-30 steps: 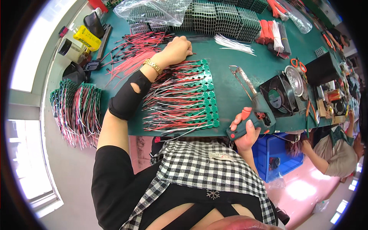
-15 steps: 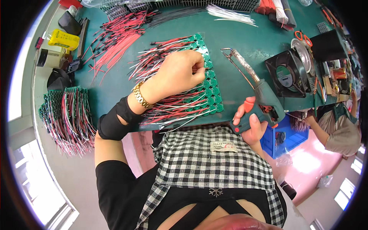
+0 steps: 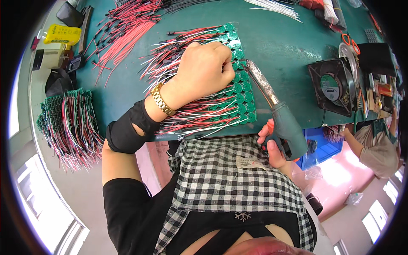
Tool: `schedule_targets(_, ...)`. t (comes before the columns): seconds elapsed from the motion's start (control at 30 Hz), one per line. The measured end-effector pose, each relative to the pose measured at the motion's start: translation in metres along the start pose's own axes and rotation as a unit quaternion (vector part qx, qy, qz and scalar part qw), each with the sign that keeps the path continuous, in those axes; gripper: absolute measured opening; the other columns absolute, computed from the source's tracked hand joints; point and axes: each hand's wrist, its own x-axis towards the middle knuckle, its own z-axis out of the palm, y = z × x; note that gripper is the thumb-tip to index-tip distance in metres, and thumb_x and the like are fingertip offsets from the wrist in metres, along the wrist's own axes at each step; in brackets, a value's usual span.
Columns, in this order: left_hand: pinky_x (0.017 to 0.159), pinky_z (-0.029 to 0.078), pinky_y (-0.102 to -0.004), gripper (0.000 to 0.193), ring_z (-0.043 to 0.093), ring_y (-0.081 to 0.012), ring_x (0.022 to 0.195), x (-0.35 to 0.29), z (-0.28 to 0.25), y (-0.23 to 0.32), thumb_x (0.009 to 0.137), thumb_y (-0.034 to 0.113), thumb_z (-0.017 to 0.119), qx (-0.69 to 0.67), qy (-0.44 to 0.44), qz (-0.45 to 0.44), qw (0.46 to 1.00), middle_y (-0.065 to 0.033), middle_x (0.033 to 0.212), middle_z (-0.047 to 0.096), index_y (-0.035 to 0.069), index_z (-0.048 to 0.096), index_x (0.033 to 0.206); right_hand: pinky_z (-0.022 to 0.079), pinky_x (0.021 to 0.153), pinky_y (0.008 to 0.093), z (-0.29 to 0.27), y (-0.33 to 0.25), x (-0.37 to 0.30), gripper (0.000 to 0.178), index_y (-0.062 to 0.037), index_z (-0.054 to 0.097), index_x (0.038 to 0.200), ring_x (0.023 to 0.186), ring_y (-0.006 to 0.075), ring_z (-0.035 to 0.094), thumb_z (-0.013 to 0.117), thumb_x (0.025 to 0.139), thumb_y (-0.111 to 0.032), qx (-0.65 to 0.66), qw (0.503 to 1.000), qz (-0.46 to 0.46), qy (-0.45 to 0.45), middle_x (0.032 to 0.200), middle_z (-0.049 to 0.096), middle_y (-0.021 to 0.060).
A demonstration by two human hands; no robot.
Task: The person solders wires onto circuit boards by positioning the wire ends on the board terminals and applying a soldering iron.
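Note:
My left hand (image 3: 204,68) is closed in a pinch over a panel of small round green circuit boards (image 3: 245,97). What its fingertips hold is hidden from view. Red, white and black wires (image 3: 193,112) spread leftward from the panel, some passing under my left hand. In my right hand (image 3: 275,154) is a dark green soldering gun (image 3: 289,127), gripped by its handle. Its long, stained metal barrel points up and left, with the tip beside the panel's right edge, near my left fingertips. Whether the tip touches a board I cannot tell.
Loose red wires (image 3: 131,42) lie at the back left, white wires (image 3: 276,7) at the back. A square fan (image 3: 332,87) stands right, near orange-handled scissors (image 3: 351,42). Wired boards (image 3: 70,127) hang at the left edge. A blue crate (image 3: 325,146) and another person (image 3: 374,146) are at right.
The soldering gun has swung left, bringing its tip from the open mat to the panel's edge. My left hand stays pinched over the boards. The whole view has shifted slightly.

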Motion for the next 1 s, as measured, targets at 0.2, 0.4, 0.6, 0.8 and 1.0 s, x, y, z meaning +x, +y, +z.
schedule_targets(0.2,0.058,0.039,-0.0342,0.01,0.056,-0.0223,0.059,0.002,0.001,0.0,0.067,0.006,0.065,-0.003,0.005,0.009,1.0,-0.0034,0.066,0.058,0.007,0.056,0.071,0.049,0.065,0.0268,0.004,-0.007,0.0,0.021,-0.0003,0.056,0.103,0.072,0.0135,0.057,0.055,0.083,-0.005,-0.001,0.998,0.041,0.04,0.091,0.058,0.0085)
schedule_targets(0.4,0.056,0.041,-0.038,0.006,0.056,-0.0269,0.057,0.003,0.002,-0.001,0.066,0.009,0.063,-0.01,0.019,0.004,1.0,-0.0062,0.063,0.057,0.007,0.057,0.066,0.05,0.062,0.0269,0.006,-0.01,0.005,0.016,-0.0009,0.061,0.096,0.07,0.0131,0.06,0.058,0.081,-0.002,-0.026,0.997,0.046,0.057,0.087,0.063,0.0079)
schedule_targets(0.6,0.056,0.041,-0.0381,0.006,0.056,-0.0269,0.057,0.003,0.002,-0.001,0.067,0.009,0.063,-0.01,0.015,0.012,1.0,-0.0063,0.063,0.057,0.007,0.057,0.066,0.046,0.067,0.0276,-0.002,-0.005,0.001,0.028,-0.0025,0.052,0.112,0.074,0.0119,0.055,0.055,0.088,-0.016,-0.178,0.984,0.019,-0.013,0.096,0.057,0.007)
schedule_targets(0.8,0.055,0.038,-0.034,0.011,0.056,-0.0217,0.057,0.0,0.003,-0.005,0.066,0.005,0.065,-0.009,0.012,0.026,1.0,-0.0036,0.066,0.058,0.007,0.056,0.071,0.045,0.065,0.0273,-0.002,-0.001,0.002,0.026,-0.002,0.053,0.107,0.072,0.0117,0.054,0.055,0.088,-0.018,-0.19,0.982,-0.002,-0.016,0.094,0.056,0.0062)
schedule_targets(1.0,0.058,0.04,-0.0348,0.009,0.057,-0.0221,0.059,0.003,0.002,-0.002,0.067,0.006,0.065,0.002,0.0,0.017,1.0,-0.0035,0.066,0.058,0.007,0.057,0.072,0.045,0.065,0.0273,-0.005,0.002,-0.002,0.033,-0.0019,0.052,0.112,0.072,0.0117,0.054,0.057,0.087,-0.023,-0.2,0.98,0.015,-0.016,0.093,0.057,0.0067)
